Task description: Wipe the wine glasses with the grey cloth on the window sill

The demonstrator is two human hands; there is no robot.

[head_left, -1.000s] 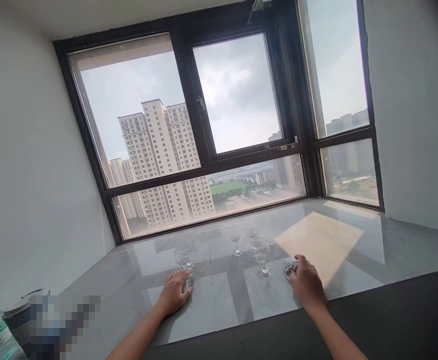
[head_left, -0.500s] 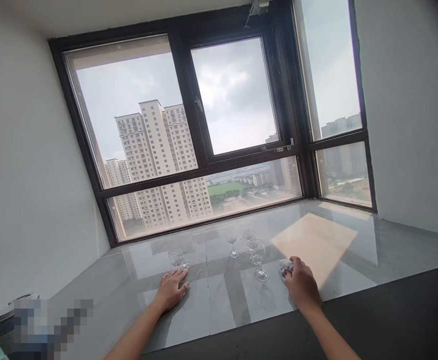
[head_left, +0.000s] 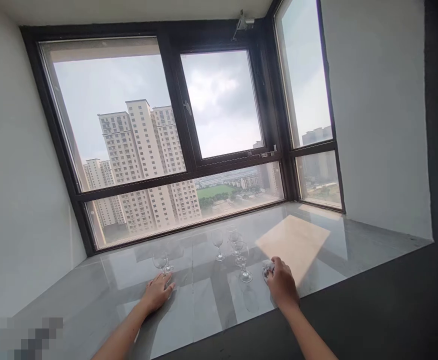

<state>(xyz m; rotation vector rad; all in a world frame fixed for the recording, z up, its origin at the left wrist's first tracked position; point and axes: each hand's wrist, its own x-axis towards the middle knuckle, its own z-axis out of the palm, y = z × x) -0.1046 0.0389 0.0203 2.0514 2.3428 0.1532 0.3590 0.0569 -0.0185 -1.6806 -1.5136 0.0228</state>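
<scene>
Several stemmed glasses [head_left: 218,239] stand upright on the sill [head_left: 316,245], all clear and seemingly empty. They overlap, so their count is unsure. The left hand [head_left: 158,292] lies flat and open, fingertips at the foot of the left glass [head_left: 160,260]; contact is hard to judge. The right hand [head_left: 282,285] is closed on a cloth [head_left: 267,270], mostly hidden under it, just beside the nearest glass [head_left: 243,257]. A blurred patch [head_left: 20,337] covers the lower-left corner.
</scene>
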